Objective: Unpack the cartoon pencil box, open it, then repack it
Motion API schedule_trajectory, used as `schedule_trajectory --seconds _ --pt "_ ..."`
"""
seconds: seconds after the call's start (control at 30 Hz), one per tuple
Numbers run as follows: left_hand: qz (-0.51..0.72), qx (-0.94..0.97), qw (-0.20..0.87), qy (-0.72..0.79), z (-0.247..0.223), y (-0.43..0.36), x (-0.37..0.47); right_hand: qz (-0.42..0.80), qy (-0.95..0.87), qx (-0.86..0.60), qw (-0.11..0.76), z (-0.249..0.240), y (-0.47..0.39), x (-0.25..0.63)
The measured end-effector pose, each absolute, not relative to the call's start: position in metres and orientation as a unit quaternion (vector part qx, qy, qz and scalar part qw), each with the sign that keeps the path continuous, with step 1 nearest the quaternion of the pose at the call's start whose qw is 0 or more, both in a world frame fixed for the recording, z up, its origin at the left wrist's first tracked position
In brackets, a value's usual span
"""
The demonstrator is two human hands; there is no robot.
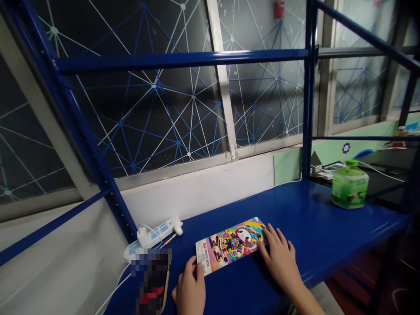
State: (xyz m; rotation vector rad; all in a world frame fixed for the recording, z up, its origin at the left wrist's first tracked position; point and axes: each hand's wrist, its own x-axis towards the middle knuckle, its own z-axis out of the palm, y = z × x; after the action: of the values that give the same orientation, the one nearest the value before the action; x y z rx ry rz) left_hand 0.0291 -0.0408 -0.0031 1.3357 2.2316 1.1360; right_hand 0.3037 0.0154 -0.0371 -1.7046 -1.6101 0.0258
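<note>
A blue metal rack [183, 59] frames the view, its uprights and crossbar standing in front of a window patterned with white and blue lines. Its blue shelf [315, 223] serves as the work surface. Towards the far right of the shelf stands a green plastic bottle [349, 184] with a green cap, well apart from the hands. At the near left edge lies a white power strip [159, 231] with cables, and just in front of it a dark phone-like object [154, 280] whose face is blurred. Between the hands lies a flat, brightly printed pencil box [229, 244], resting lengthwise on the shelf with its picture side up. The left hand [191, 291] touches the box's near left end, fingers curled together with the tips on the white label edge. The right hand [278, 258] lies palm down at the far right end, fingers slightly spread and resting on that end and the shelf beside it. The box looks light, thin and stiff, with a glossy face that may slide on the painted metal; its short ends or long edges seem the surest places to grip.
</note>
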Motion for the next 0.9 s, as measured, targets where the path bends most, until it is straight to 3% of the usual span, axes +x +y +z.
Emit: schedule_trajectory --seconds 0.4,0.73,0.9 --pt "0.405 0.501 0.197 0.739 -0.001 -0.044 0.027 -0.041 -0.690 -0.609 0.389 -0.046 0.013 0.305" --pt "0.375 0.495 0.180 0.763 -0.006 -0.040 0.027 -0.042 -0.699 -0.615 0.364 -0.035 0.007 0.302" --pt "0.398 0.474 0.200 0.760 -0.010 -0.037 0.024 0.004 -0.781 -0.532 0.327 -0.021 -0.003 0.279"
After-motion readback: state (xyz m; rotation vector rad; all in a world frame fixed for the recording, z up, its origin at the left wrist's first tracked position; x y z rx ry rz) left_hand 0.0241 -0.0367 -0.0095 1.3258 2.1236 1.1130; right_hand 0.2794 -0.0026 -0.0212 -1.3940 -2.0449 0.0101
